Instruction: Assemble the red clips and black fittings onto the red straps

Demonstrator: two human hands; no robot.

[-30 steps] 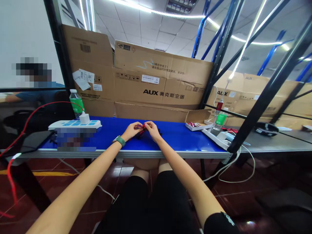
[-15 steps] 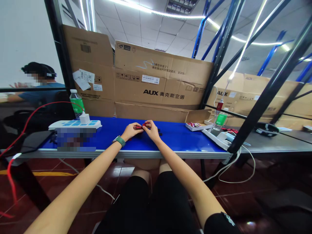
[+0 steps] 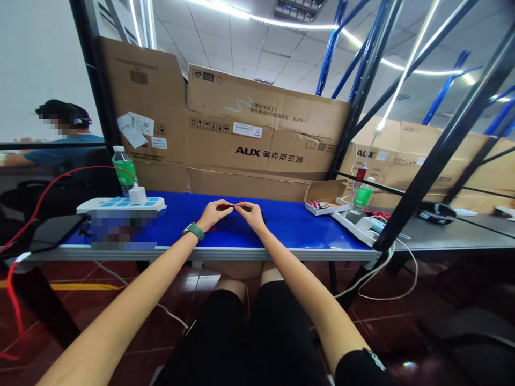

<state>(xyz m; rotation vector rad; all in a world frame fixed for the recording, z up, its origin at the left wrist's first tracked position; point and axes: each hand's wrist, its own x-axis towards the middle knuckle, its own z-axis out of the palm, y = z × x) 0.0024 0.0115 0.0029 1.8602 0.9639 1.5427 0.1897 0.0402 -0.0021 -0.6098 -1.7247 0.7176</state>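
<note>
Grip: left hand point(image 3: 212, 213), right hand point(image 3: 250, 214) pinch red piece point(image 3: 227, 206).

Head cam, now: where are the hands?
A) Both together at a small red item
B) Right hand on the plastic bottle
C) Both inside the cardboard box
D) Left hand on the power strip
A: the left hand and right hand meet at a small red item, above the blue bench top.
</note>
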